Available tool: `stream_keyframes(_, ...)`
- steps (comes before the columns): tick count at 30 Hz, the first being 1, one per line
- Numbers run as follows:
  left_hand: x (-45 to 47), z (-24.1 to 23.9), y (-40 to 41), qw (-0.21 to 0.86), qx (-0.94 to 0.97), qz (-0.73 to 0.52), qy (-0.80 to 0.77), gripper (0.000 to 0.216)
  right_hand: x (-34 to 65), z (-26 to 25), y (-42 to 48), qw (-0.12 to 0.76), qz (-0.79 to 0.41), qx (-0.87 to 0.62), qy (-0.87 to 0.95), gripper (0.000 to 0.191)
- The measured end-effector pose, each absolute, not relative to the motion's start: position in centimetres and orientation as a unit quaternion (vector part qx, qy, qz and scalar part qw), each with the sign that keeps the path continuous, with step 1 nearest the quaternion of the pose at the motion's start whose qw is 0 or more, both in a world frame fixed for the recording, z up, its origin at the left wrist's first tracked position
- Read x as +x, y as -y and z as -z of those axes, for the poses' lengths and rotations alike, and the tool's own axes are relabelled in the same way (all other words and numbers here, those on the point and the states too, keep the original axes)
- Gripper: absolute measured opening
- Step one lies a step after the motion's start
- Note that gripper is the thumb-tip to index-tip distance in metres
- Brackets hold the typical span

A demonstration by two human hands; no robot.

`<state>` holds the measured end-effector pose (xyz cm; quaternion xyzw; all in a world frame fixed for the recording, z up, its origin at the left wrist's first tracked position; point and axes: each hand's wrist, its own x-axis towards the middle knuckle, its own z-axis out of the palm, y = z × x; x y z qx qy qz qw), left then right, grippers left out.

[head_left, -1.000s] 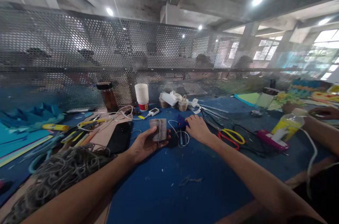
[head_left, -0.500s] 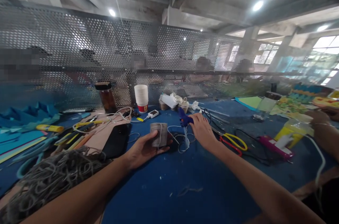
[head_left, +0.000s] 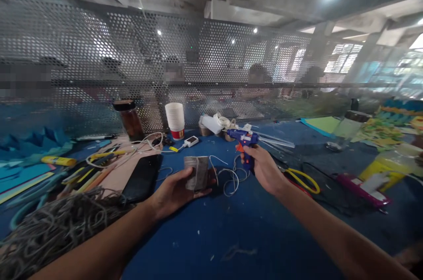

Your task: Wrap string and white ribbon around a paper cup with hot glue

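A small grey cylinder wrapped in cord [head_left: 197,173] is gripped by my left hand [head_left: 173,194], thumb in front and fingers behind and below it. My right hand [head_left: 264,167] is wrapped round the handle of a blue hot glue gun [head_left: 243,136] with an orange trigger. The gun's nozzle points left, and clear glue sticks [head_left: 277,140] lie behind its rear end; I cannot tell whether one is inside it. Thin pale cord [head_left: 231,183] curls on the blue table between my hands, one end running up to the cylinder.
A tangle of grey cord [head_left: 66,222], a black phone [head_left: 142,177] and scissors [head_left: 26,209] lie left. Stacked paper cups [head_left: 175,121] and a brown jar [head_left: 128,119] stand behind. To the right are yellow-handled scissors [head_left: 306,178], a magenta power strip [head_left: 365,189] and a perforated screen [head_left: 211,59] at the back.
My right hand has turned the glue gun so that its side faces me and its nozzle points left. My left hand keeps the cord-wrapped cylinder nearly in place. The view has shifted slightly.
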<state>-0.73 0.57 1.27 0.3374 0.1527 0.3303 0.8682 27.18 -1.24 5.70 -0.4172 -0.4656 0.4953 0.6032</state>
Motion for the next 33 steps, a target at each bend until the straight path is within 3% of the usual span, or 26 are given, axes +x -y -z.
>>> stream_keyframes(3, -0.9, -1.3, -0.6, 0.870, 0.343, -0.326, -0.139, 0.052, 26.9, -6.1, 1.9, 0.585, -0.531, -0.405, 0.460, 0.021)
stream_keyframes(10, -1.0, -1.1, -0.6, 0.868, 0.357, -0.325, -0.117, 0.050, 26.1, -6.3, 3.1, 0.534, -0.580, -0.379, 0.485, 0.036)
stream_keyframes(14, -1.0, -1.3, -0.5, 0.864, 0.371, -0.321, -0.115, 0.051, 25.3, -6.7, 3.9, 0.480, -0.477, -0.465, 0.571, 0.030)
stream_keyframes(17, -1.0, -1.5, -0.5, 0.862, 0.376, -0.314, -0.131, 0.049, 24.7, -6.6, 4.5, 0.444, -0.395, -0.522, 0.611, 0.042)
stream_keyframes(27, -1.1, -1.2, -0.4, 0.856, 0.384, -0.313, -0.151, 0.037, 24.8, -4.5, 5.5, 0.431, -0.279, -0.481, 0.711, 0.021)
stream_keyframes(33, -1.1, -1.1, -0.5, 0.853, 0.385, -0.317, -0.151, 0.037, 24.8, -4.8, 5.5, 0.417, -0.224, -0.470, 0.745, 0.020)
